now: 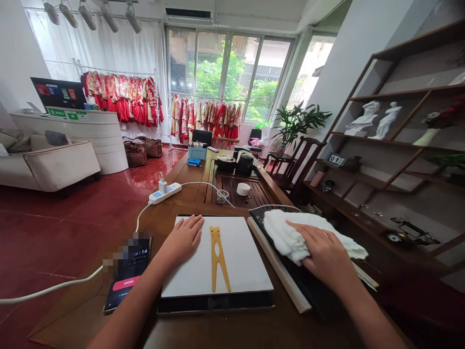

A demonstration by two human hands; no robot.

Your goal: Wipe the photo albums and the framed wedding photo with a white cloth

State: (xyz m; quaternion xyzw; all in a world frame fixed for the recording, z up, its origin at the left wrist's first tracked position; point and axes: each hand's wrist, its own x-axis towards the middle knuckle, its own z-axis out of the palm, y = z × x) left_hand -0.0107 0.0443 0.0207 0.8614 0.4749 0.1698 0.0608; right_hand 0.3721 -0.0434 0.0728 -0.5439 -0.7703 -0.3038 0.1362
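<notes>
My left hand (186, 237) lies flat on the upper left of a white sheet or board (247, 261), which rests on a dark flat base (214, 303). On the white surface, to the right of that hand, is a flat yellow two-pronged piece (217, 254) topped by a cat's head, its prongs pointing toward me. My right hand (323, 252) is on a bunched white cloth (283, 230), fingers over it and thumb at its near edge. Under the cloth lies a dark flat object (286, 271) with a pale edge strip (279, 266).
A lit phone (131, 276) lies beside my left forearm. A white power strip (165, 193) with its cable sits farther up the wooden table. Beyond are a slatted tea tray (261, 194), a white cup (243, 188), a black kettle (245, 164) and a blue-grey box (197, 151).
</notes>
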